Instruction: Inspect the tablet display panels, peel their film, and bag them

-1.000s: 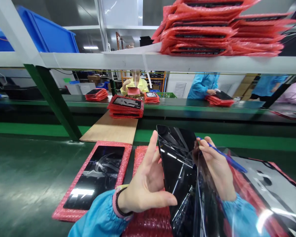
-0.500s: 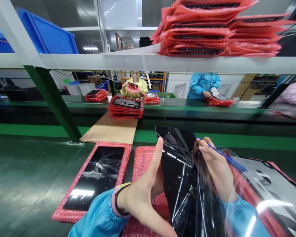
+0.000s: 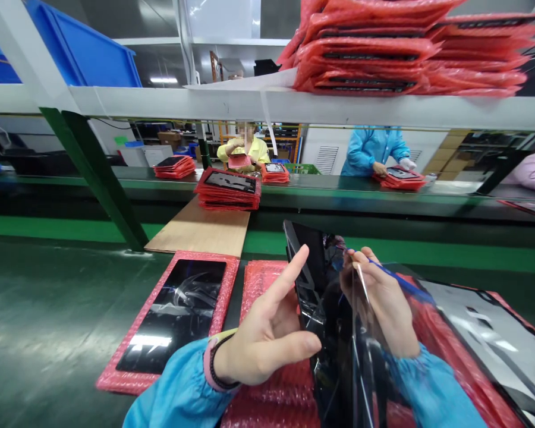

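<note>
My left hand holds a glossy black screen panel by its left edge, thumb and index finger stretched out and the other fingers partly hidden behind it. The panel stands tilted above the bench. My right hand pinches a clear plastic film with a blue strip along its edge. The film hangs lifted at the panel's right side. Under the panel lies a stack of pink bubble-wrap bags. Left of it, another black screen panel rests on pink bubble wrap.
At right lies a grey-and-black panel on red wrap. Red-wrapped stacks fill the shelf above; another stack sits on a wooden board. A green post rises at left. Co-workers sit across the bench.
The panel has turned more edge-on, and my right hand has shifted slightly left with the film. My left thumb has come up along the panel's edge.
</note>
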A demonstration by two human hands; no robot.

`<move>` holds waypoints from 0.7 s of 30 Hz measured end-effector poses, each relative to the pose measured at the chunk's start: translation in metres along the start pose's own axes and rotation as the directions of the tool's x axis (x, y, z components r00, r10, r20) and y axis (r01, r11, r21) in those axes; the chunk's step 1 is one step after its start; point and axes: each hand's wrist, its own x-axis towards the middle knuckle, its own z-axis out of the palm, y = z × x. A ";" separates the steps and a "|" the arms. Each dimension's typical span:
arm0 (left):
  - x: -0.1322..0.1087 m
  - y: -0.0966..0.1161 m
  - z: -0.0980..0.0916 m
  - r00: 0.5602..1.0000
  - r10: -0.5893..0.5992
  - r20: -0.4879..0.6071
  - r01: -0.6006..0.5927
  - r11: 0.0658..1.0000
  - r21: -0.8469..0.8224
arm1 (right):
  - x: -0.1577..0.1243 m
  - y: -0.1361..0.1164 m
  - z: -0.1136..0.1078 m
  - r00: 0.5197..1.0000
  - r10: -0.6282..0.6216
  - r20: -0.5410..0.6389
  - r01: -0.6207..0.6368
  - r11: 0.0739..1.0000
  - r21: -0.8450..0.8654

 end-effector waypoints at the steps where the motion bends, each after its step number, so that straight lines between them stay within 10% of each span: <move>1: 0.000 0.000 0.000 1.000 -0.002 0.003 0.002 1.000 0.002 | -0.001 0.000 0.002 1.000 0.019 -0.005 -0.019 1.000 0.010; 21: 0.004 -0.003 0.002 0.993 0.034 0.117 -0.053 0.984 0.170 | -0.005 0.007 0.009 0.995 0.096 0.028 -0.097 0.995 0.027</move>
